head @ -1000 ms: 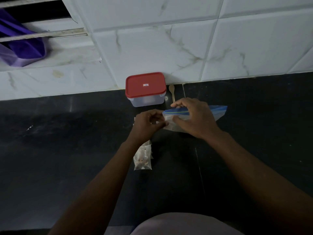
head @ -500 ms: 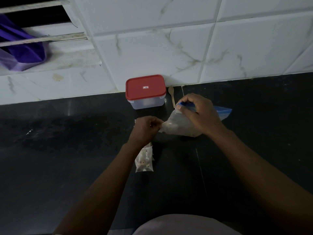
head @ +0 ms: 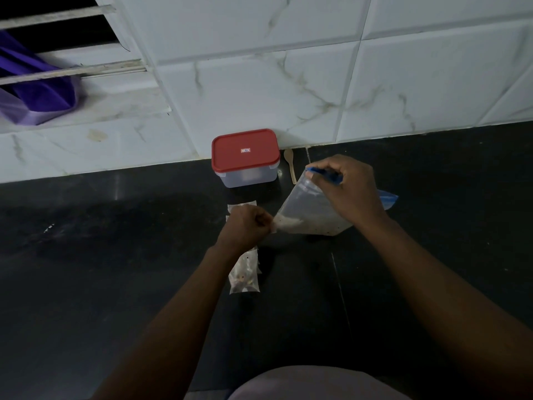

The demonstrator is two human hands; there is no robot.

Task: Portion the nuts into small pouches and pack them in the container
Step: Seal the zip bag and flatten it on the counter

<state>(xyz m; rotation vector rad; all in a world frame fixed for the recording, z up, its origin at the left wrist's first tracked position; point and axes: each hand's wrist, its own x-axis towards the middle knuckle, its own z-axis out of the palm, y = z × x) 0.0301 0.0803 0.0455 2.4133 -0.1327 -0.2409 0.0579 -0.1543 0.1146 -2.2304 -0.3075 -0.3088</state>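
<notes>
Our right hand (head: 346, 194) pinches the blue zip top of the nut bag (head: 305, 210), lifted higher than a moment ago, while our left hand (head: 248, 225) pinches its lower corner, a filled pouch (head: 245, 277) under that wrist and the container (head: 245, 158) beyond both hands on the desk (head: 115, 255).

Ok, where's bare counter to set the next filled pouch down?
Widest bare patch: the black counter left of the red-lidded container and left hand. Also bare: right of the zip bag, toward the wall. Crowded: the middle, where the right hand too grips the bag, spoon behind, filled pouch by the left forearm.
</notes>
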